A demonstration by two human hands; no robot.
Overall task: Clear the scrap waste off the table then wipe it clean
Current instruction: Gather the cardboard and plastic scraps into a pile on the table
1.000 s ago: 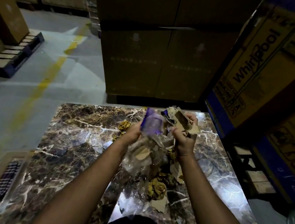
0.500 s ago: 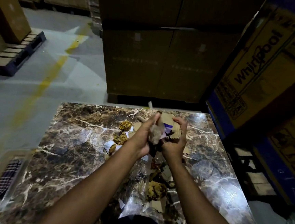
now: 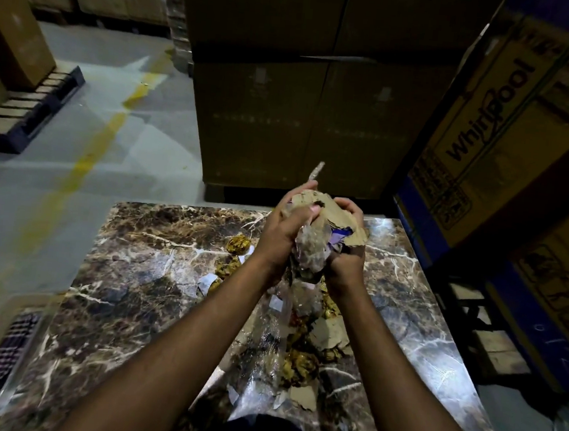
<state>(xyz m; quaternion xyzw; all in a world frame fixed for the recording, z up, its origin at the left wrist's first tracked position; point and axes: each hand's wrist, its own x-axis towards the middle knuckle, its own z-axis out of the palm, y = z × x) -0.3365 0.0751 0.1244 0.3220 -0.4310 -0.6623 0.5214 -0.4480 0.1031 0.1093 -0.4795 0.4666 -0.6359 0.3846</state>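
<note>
A dark marble table (image 3: 125, 290) fills the lower middle of the head view. Above its far edge, my left hand (image 3: 280, 230) and my right hand (image 3: 346, 255) press together around a bundle of scrap (image 3: 323, 232): torn cardboard, crumpled clear plastic and a purple bit. A strip of clear plastic (image 3: 269, 355) trails from the bundle down to the tabletop. Loose scrap lies on the table: yellow crumpled wads (image 3: 299, 368), another yellow wad (image 3: 238, 244), cardboard pieces (image 3: 326, 332) and small paper bits (image 3: 205, 282).
Tall cardboard boxes (image 3: 305, 79) stand right behind the table, and a printed appliance box (image 3: 512, 108) leans at the right. A checked cloth (image 3: 10, 349) lies in a flat box at the lower left. Pallets (image 3: 27, 110) and a yellow floor line (image 3: 85, 160) are at the left.
My two hands have come closer together and lifted slightly toward the far edge, squeezing the scrap from a loose spread handful into a tight bundle. The plastic strip now hangs lower.
</note>
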